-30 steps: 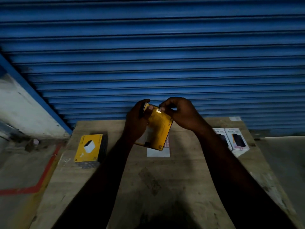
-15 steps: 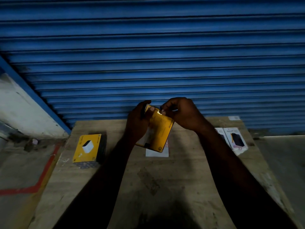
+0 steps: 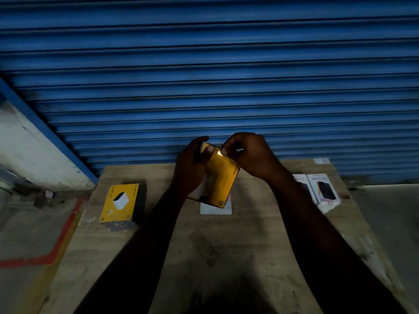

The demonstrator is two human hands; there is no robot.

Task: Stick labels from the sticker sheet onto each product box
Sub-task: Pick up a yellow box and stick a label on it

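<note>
The yellow product box (image 3: 221, 184), raised tilted above the table (image 3: 226, 257), is gripped round its left edge by the left hand (image 3: 190, 168), seemingly to steady it while the right hand (image 3: 249, 155), fingers curled, pinches a small label (image 3: 219, 153) against its top corner.

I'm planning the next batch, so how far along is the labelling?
No box is visibly finished: no label shows on the yellow stack at left or the white boxes at right. In hand: the left hand grips a yellow box while the right hand pinches a small label near its top. Left: probably those boxes, from the sticker sheet on the table.
</note>
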